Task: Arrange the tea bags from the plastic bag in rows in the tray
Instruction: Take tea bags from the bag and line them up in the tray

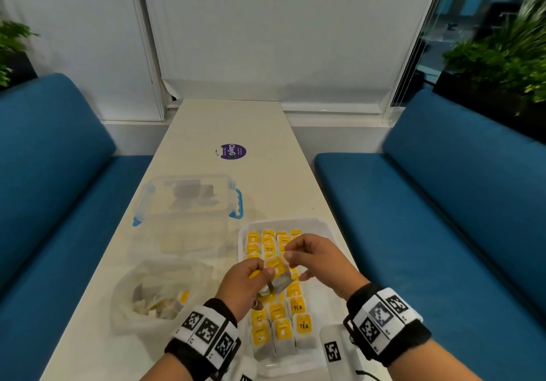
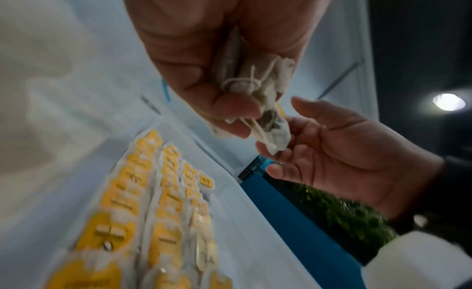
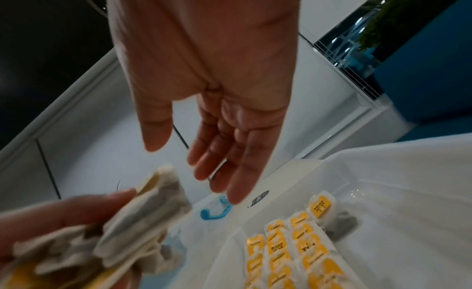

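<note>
- Your left hand point(image 1: 246, 280) clutches a bunch of tea bags point(image 2: 258, 91) above the tray point(image 1: 323, 227); tangled strings may drag extras out.
- Your right hand point(image 1: 317, 258) hovers loose-fingered, empty, just beside; a hasty pluck may scatter the filled rows point(image 1: 277, 321).
- More remain in the plastic bag point(image 1: 153, 295).

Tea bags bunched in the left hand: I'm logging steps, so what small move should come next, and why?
Probably the open right hand should pinch one bag off the bunch that the left hand grips; the tray has room in its rightmost row.
</note>
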`<state>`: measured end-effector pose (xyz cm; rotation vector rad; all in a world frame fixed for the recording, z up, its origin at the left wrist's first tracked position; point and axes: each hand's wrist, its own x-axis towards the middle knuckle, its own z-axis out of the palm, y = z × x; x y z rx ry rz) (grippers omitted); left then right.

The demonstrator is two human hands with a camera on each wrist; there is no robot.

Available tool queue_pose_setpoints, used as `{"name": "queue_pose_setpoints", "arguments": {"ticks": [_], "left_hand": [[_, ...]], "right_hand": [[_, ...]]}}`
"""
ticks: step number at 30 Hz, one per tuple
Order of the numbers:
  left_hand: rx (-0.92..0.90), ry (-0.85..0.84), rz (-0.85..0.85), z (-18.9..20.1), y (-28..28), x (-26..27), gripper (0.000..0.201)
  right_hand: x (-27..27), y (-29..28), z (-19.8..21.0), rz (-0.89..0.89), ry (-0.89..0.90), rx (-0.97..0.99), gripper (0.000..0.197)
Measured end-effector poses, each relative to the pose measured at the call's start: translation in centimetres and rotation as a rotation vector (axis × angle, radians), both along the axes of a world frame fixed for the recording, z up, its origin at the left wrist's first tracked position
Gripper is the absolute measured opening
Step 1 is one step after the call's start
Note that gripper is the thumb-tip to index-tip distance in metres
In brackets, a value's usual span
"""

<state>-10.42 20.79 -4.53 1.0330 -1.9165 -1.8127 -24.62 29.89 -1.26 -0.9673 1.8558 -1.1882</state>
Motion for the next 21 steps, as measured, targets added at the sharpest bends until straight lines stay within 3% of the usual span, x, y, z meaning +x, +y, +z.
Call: {"name": "queue_pose_setpoints", "arguments": {"ticks": [5,9,13,17,21], "left_hand": [[-0.108,-0.006,-0.033,0.0,0.1,-0.2,0.021],[-0.011,0.008,0.046,-0.2,-0.4,0.1,0.017],[0.066,-0.013,0.074,-0.8,-0.8,0.5,0.018],[0.125,-0.026,0.065,-1.2,-1.0,0.2,0.015],[0.143,-0.035,0.052,-1.3,-1.2,-0.3,0.014]], "right_hand": [[0.2,-0.3,0.4,0.108,0.092,0.047,0.009],[-1.1,-0.8,0.4,-0.077,0.112,-0.008,0.008],[-2.9,-1.1,0.5,-0.133,-0.014,-0.013,0.01],[-4.7,-2.1,-0.6,-0.227,0.081,0.005,0.016],[-7.3,-3.6,-3.4,-0.338,0.184,0.189,0.017]]}}
